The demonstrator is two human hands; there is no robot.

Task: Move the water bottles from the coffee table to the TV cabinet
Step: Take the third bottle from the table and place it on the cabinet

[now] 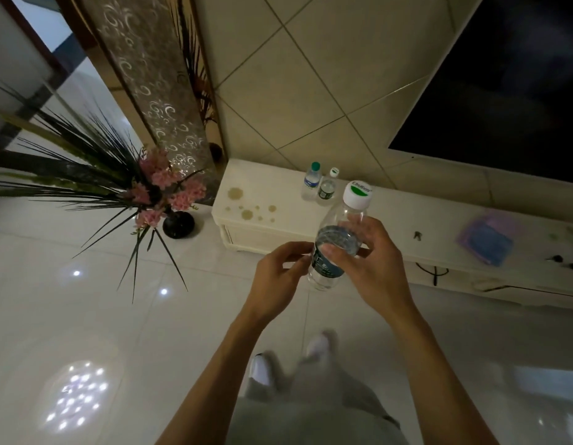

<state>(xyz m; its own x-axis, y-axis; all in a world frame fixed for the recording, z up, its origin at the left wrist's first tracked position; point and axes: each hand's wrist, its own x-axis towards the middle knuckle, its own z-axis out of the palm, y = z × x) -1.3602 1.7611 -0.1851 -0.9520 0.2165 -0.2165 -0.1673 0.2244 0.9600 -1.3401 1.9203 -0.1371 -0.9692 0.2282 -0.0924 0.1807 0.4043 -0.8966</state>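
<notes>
I see a clear plastic bottle (343, 226), partly full, with a white cap marked green and a dark label, held tilted in the air in front of the cabinet (407, 213); my right hand (371, 261) wraps fingers and thumb round its middle, while the left hand (278, 268) has curled fingertips at the label, and I cannot tell whether they grip. A green-capped bottle (311, 181) and a white-capped bottle (327, 187) stand side by side on the cream, stained cabinet top; a glossy pale floor (86, 316), a tiled wall (294, 91) and a dark screen (503, 91) surround it.

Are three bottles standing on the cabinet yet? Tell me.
No: two bottles stand on the cabinet; the right hand grips a third bottle.
</notes>
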